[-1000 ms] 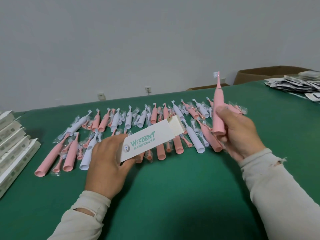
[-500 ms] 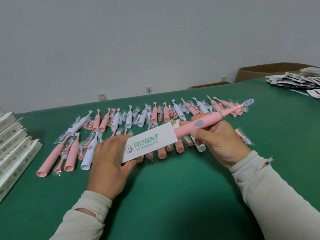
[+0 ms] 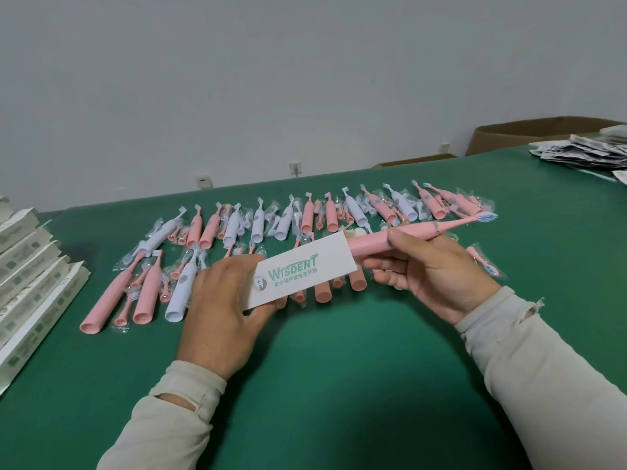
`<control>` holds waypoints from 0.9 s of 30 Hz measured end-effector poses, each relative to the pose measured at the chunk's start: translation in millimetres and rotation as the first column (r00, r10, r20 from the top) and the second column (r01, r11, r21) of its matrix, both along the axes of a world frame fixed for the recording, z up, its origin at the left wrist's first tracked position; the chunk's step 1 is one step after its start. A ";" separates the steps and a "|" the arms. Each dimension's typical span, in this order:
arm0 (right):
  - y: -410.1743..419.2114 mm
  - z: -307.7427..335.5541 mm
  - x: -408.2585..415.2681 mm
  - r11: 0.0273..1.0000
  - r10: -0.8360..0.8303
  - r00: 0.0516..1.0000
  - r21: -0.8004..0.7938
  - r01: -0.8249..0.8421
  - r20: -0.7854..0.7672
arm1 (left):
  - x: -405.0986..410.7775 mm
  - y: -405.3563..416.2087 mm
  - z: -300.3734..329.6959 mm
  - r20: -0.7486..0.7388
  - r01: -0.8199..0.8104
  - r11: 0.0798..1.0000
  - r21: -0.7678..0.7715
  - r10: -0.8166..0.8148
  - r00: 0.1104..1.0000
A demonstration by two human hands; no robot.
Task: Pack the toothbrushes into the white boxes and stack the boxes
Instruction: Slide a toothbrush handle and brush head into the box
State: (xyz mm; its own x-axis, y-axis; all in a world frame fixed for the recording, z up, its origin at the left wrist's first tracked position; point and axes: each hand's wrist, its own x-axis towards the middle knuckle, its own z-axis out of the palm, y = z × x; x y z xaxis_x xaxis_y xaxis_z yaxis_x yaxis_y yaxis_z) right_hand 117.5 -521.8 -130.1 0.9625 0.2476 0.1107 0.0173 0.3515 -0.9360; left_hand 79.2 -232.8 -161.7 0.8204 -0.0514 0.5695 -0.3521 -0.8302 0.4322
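My left hand (image 3: 220,310) grips a white box (image 3: 302,274) printed WISDENT, held above the green table with its open end to the right. My right hand (image 3: 431,269) holds a pink toothbrush (image 3: 410,234) by its handle. The handle's base sits inside the box's open end, and the bristle head points right and slightly up. Behind my hands, several pink and white toothbrushes (image 3: 258,225) lie in two rows, with small brush heads in clear wrappers among them.
Several white boxes (image 3: 30,283) lie stacked at the table's left edge. A heap of printed leaflets (image 3: 583,154) lies at the far right, with brown cartons (image 3: 529,132) behind the table. The green table (image 3: 339,385) stretches toward me.
My right hand swung the pink toothbrush from upright down to nearly level, then pushed its base into the box's open end. The left hand kept the box almost still.
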 end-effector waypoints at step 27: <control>15.5 -3.6 -3.9 0.946 -0.216 0.939 -0.179 0.269 0.269 | 3.2 1.0 -3.9 0.006 -0.056 0.998 0.013 0.056 0.998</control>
